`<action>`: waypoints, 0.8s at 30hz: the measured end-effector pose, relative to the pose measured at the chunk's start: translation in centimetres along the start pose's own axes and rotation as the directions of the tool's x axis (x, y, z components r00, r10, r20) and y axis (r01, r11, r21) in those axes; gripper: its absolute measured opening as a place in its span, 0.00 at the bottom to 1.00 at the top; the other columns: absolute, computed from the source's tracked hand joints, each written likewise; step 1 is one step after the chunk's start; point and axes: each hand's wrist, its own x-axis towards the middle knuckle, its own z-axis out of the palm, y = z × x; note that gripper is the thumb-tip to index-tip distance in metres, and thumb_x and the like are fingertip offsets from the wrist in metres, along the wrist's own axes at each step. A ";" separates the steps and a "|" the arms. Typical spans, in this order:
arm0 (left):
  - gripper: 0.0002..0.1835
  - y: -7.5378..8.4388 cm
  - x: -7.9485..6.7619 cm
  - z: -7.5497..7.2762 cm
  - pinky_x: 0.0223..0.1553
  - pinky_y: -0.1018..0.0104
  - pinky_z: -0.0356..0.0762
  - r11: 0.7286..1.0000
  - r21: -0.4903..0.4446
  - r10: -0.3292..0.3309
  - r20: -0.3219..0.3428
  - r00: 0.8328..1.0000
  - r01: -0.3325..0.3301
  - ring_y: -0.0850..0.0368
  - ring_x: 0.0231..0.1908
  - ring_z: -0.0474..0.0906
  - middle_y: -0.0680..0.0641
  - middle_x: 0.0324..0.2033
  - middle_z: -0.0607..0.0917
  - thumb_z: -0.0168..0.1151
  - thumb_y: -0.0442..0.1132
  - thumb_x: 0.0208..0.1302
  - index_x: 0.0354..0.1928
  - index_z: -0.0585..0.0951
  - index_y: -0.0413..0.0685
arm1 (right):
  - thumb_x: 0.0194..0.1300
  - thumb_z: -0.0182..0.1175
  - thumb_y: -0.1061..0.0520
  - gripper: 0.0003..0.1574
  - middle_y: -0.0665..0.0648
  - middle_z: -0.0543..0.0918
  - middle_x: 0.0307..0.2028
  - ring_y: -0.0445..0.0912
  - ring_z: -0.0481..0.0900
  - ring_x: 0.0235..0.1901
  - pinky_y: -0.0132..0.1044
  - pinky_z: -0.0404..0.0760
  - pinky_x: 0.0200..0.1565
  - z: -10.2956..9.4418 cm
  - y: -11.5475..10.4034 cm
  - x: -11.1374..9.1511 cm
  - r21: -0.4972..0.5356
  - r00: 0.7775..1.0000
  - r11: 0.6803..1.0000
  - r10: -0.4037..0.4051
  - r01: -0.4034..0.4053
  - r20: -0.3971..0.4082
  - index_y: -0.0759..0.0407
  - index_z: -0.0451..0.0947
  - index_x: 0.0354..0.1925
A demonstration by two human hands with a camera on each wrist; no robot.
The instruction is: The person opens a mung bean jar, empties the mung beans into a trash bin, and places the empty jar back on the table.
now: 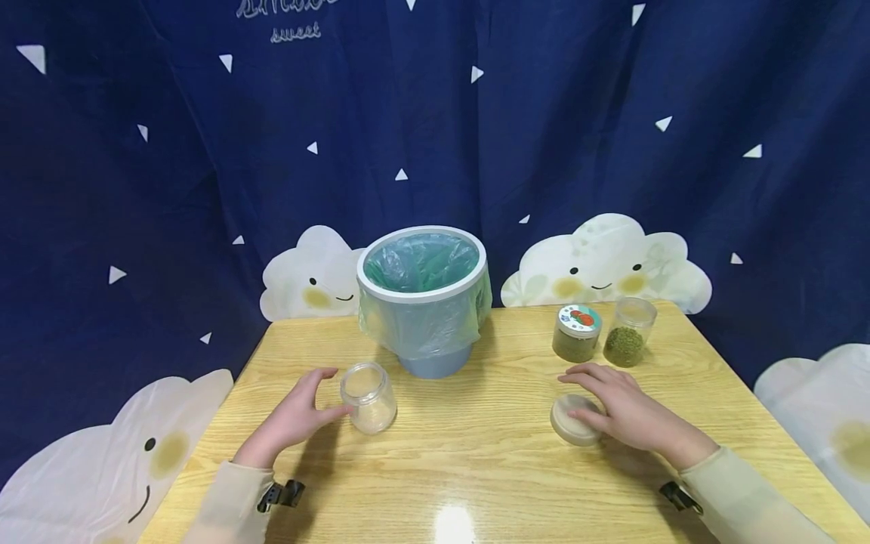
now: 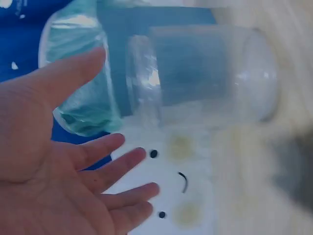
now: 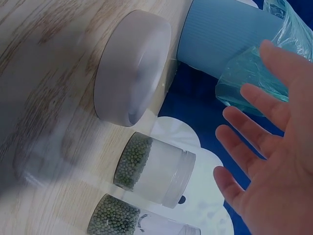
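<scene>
A clear, uncovered jar [image 1: 371,412] stands upright on the table, with nothing visible inside. My left hand [image 1: 302,412] is just left of it, thumb and fingers spread. In the left wrist view a gap shows between that hand [image 2: 83,161] and the jar [image 2: 190,76]. On the right a pale round lid [image 1: 568,425] lies on the wood. My right hand [image 1: 615,400] hovers at it, the thumb overlapping it in the head view. The right wrist view shows the spread fingers apart from the lid [image 3: 132,68]. Neither hand holds anything.
Beyond the right hand stand a jar with a printed lid [image 1: 577,332] and an uncovered clear jar [image 1: 628,332] partly filled with green beans. A blue bin [image 1: 435,361] with a green plastic liner stands at the back middle. Behind the wooden table [image 1: 469,468] hangs a dark blue curtain [image 1: 435,113].
</scene>
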 end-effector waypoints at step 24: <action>0.08 6.1 2.5 5.0 0.40 0.58 0.83 0.926 0.095 0.371 -0.400 0.838 -0.365 0.51 0.46 0.84 0.46 0.43 0.86 0.70 0.35 0.66 0.45 0.84 0.47 | 0.65 0.71 0.60 0.14 0.52 0.84 0.44 0.46 0.81 0.38 0.44 0.82 0.38 -1.3 2.2 3.2 -0.041 0.975 0.999 0.026 -0.036 -0.223 0.55 0.82 0.49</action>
